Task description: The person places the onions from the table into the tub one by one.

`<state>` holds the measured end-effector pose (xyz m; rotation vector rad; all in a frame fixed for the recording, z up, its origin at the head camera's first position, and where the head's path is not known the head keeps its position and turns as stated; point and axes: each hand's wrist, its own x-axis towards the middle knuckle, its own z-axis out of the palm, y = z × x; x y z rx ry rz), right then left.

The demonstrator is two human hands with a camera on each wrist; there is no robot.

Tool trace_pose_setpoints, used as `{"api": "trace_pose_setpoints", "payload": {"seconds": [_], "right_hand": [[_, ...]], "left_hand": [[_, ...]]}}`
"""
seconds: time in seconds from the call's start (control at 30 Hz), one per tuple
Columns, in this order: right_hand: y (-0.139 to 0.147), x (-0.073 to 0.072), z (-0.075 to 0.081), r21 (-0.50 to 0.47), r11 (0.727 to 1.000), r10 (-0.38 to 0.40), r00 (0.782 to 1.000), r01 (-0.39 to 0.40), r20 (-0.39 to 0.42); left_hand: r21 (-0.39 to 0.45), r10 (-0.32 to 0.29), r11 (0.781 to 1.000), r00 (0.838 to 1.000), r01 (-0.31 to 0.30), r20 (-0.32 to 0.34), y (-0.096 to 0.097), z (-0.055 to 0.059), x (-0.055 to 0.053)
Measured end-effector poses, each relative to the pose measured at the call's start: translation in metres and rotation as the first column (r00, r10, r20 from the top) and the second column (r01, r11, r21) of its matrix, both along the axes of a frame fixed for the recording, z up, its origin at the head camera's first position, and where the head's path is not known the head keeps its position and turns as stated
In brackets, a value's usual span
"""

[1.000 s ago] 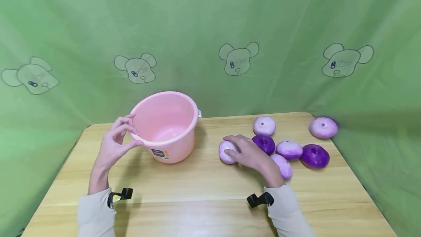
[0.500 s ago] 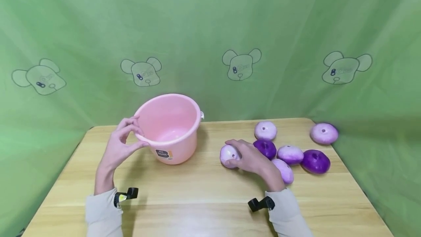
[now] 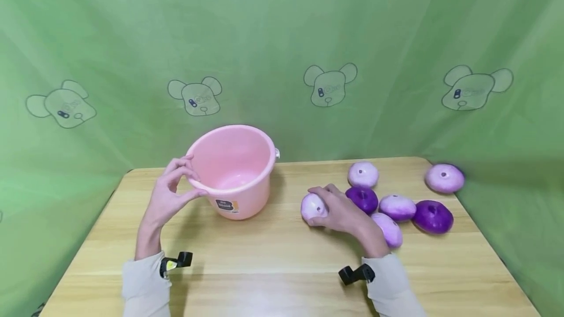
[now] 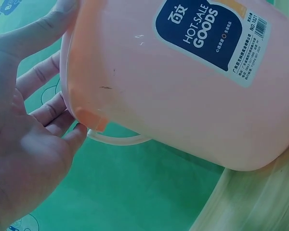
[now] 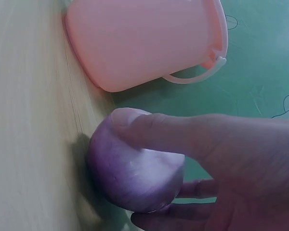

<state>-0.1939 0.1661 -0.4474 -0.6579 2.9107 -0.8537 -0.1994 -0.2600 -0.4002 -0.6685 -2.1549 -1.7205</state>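
A pink bucket [image 3: 244, 204] stands on the table with its mouth tilted toward me in the head view. My left hand [image 3: 169, 197] pinches its rim at the left, the thumb outside and the fingers reaching over the edge. In the left wrist view a dark blue label [image 4: 200, 33] shows on the bucket wall. To the right of the bucket, my right hand [image 3: 341, 212] grips a pale purple onion [image 3: 312, 208] between thumb and fingers. The right wrist view shows this onion [image 5: 135, 168] close to the tabletop; whether it touches cannot be told.
Several more onions lie at the right: a dark purple onion [image 3: 362, 199], a pale onion [image 3: 363, 175], another dark one [image 3: 433, 216], and a pale onion [image 3: 445, 178] by the table's right edge. A green curtain [image 3: 264, 38] hangs behind the wooden table [image 3: 264, 273].
The head view has shifted slightly, moving everything a little rightward. The onion in my right hand has turned, so its dark tip now shows. My left hand keeps its hold on the rim.
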Motion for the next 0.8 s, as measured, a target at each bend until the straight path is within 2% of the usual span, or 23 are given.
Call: {"api": "trace_pose_setpoints", "payload": {"seconds": [0.3, 0.57, 0.8], "right_hand": [[-0.002, -0.003, -0.002, -0.01, 1.0, -0.029, 0.996, 0.028, -0.086], [-0.007, -0.003, -0.007, 0.021, 0.999, -0.039, 0.997, 0.04, -0.065], [-0.012, -0.002, -0.008, 0.029, 0.999, -0.027, 0.994, 0.03, -0.103]], "left_hand": [[0.011, -0.008, 1.0, 1.0, 0.008, -0.001, 0.001, 0.0, -0.001], [0.006, 0.001, 1.0, 1.0, -0.001, 0.013, 0.002, 0.002, 0.0], [0.007, -0.011, 1.0, 1.0, 0.011, 0.002, 0.003, 0.003, -0.001]]}}
